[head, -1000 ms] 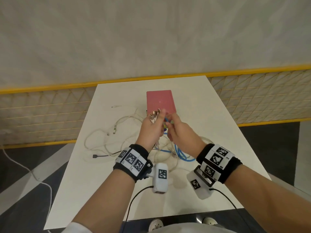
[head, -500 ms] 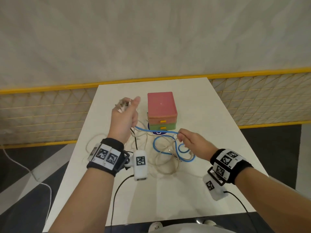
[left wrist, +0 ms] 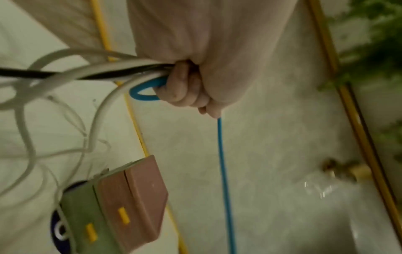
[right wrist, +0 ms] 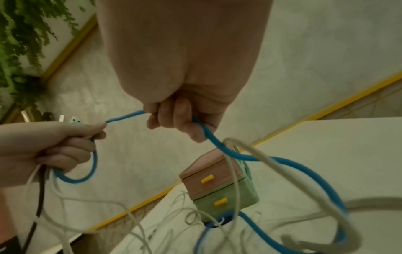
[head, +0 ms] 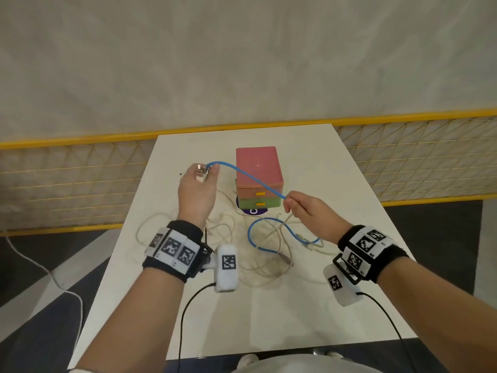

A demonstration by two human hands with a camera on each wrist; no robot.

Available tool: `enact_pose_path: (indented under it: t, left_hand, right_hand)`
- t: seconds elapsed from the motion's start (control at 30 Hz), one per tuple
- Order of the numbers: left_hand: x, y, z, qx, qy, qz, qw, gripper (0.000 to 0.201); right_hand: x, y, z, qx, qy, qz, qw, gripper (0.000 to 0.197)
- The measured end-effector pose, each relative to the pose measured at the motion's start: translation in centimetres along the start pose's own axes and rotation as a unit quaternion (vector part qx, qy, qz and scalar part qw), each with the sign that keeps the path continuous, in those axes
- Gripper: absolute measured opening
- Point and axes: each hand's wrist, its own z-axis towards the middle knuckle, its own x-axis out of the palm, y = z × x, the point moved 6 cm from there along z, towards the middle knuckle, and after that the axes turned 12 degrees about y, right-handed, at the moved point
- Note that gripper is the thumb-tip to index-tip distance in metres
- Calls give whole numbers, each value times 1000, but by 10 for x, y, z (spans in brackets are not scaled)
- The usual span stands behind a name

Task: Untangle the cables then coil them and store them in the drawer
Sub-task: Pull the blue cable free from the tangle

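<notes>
A blue cable [head: 250, 179] stretches in the air between my two hands. My left hand [head: 200, 181] is raised left of the drawer box and grips a bundle of cable ends, blue, white and black [left wrist: 139, 68], with plugs sticking out above the fist. My right hand [head: 298, 204] pinches the blue cable [right wrist: 128, 115] further along, in front of the box. The rest of the blue cable [head: 271, 232] loops on the table among tangled white cables [head: 226, 224]. The small drawer box [head: 258, 168] has a pink top, a pink drawer and a green drawer, both closed.
The white table [head: 309, 305] has a wide bare front part. A dark blue round disc [head: 252, 211] lies under the box. A yellow mesh fence [head: 419, 157] runs behind the table. Black wrist-camera leads [head: 188, 305] hang off the front edge.
My hands have drawn apart: the left moved up and left with the cable ends, the right moved right along the blue cable, which now hangs taut across the drawer box.
</notes>
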Motion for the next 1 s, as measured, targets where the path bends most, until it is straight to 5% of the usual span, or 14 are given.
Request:
enact_pose_path:
  t: [0.13,0.23,0.33,0.47,0.57,0.7,0.83,1.0]
  left_hand:
    - [47,-25,-28,116,171,2,978,54]
    - [80,-16,-41,122,276,83,950,22]
    - [75,-19,-37,115,259,130,950,32]
    - [12,-34,-11,94,13,75,993,37]
    - [-16,-29,-1,82,-59,47,994,30]
    - [18,-33,-16,151,68,95,982,38]
    - [71,-14,-37,108,263,149,947,34]
    - [57,-16,-27,121,258,183,941,23]
  right_hand:
    - [3,21,9,-29,0,9,1000,25]
    - [3,36,15,-65,8,52,996,26]
    - [3,32,15,-77,23,64,995,26]
    - [0,4,5,-37,27,47,998,23]
    - [1,-9,2,-10,28,20,999,27]
    - [4,14,10,-36,21,26,999,29]
    - [3,36,17,-83,-1,50,995,21]
    - [5,30,15,-79,7,69,994,23]
